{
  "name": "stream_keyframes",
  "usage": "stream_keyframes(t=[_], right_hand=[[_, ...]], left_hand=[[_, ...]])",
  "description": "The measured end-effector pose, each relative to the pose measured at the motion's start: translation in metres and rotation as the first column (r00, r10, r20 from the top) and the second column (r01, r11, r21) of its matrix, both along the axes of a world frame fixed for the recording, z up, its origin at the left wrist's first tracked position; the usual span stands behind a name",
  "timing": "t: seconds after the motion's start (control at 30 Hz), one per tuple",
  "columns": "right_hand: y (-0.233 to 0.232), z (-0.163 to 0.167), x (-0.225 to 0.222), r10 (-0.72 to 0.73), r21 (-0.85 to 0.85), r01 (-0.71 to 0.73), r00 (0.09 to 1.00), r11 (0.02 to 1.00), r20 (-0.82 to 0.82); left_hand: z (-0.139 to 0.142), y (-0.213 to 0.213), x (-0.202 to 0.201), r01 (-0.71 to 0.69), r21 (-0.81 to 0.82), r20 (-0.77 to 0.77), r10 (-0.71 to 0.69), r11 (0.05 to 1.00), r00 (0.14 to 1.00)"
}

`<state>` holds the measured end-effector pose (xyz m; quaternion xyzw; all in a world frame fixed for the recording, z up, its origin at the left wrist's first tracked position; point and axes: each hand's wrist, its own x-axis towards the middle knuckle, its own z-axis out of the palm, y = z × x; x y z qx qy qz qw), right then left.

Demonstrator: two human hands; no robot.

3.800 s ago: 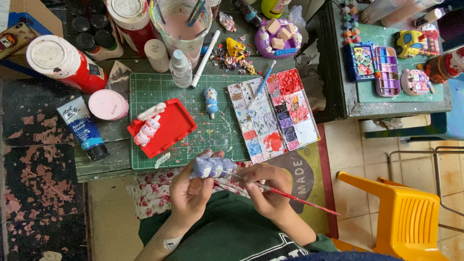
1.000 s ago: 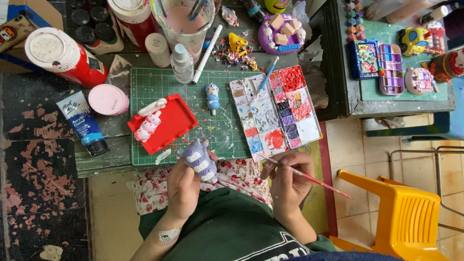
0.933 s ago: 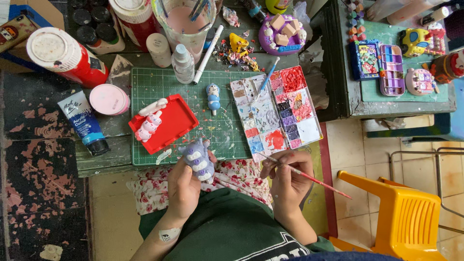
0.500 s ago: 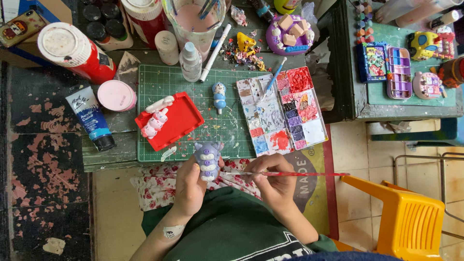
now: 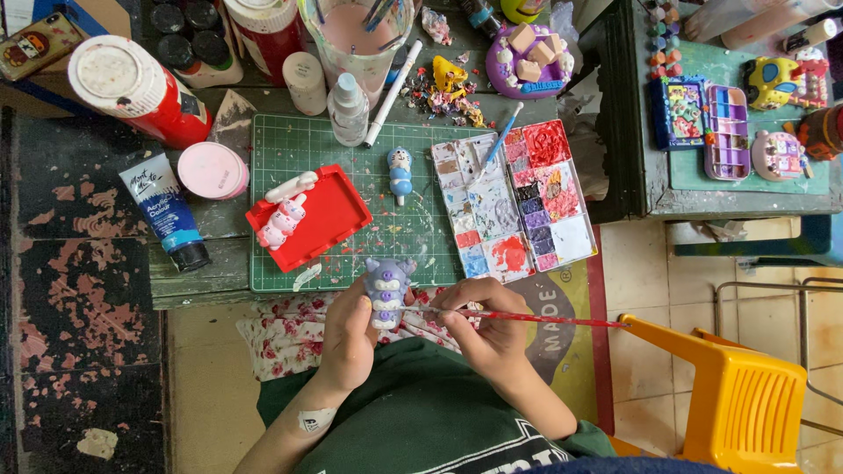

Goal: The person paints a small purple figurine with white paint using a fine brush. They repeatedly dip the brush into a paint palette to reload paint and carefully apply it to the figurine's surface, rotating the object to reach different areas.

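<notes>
My left hand [image 5: 349, 338] holds a small lilac animal figurine [image 5: 387, 290] upright at the near edge of the green cutting mat [image 5: 351, 158]. My right hand [image 5: 487, 329] grips a thin red-handled paintbrush [image 5: 536, 318], held level, its tip touching the figurine's right side. A paint palette [image 5: 514, 197] with several colour wells lies on the mat's right part. A red tray [image 5: 318, 215] with a pink and white figurine [image 5: 283, 213] sits on the mat's left part. A small blue figurine [image 5: 400, 172] lies in the mat's middle.
A blue paint tube [image 5: 167, 211], a pink lid [image 5: 212, 169], a red-and-white can [image 5: 132, 88], a water cup with brushes [image 5: 356, 35] and small bottles crowd the table's back. A yellow plastic chair [image 5: 738, 395] stands at the right. A second table [image 5: 738, 114] holds painted pieces.
The figurine has been turned upright from a tilt. My right hand brought the brush in from the right until its tip met the figurine.
</notes>
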<state>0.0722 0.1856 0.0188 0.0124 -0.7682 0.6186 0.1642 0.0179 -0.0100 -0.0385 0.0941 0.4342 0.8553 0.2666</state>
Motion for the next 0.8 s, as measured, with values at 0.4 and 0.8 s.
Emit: stream_keyframes(t=[0.4,0.8], right_hand=[[-0.0008,0.0041,0.0009,-0.01,0.026,0.01,1.0,1.0,-0.006],[-0.0016,0.0045,0.0013,-0.015,-0.004,0.015,0.999,1.0,-0.038]], left_hand=[[0.003,-0.0005,-0.001,0.011,-0.016,-0.009,-0.011,1.0,1.0],[0.005,0.0001,-0.0015,0.006,-0.04,-0.01,-0.007,0.999,1.0]])
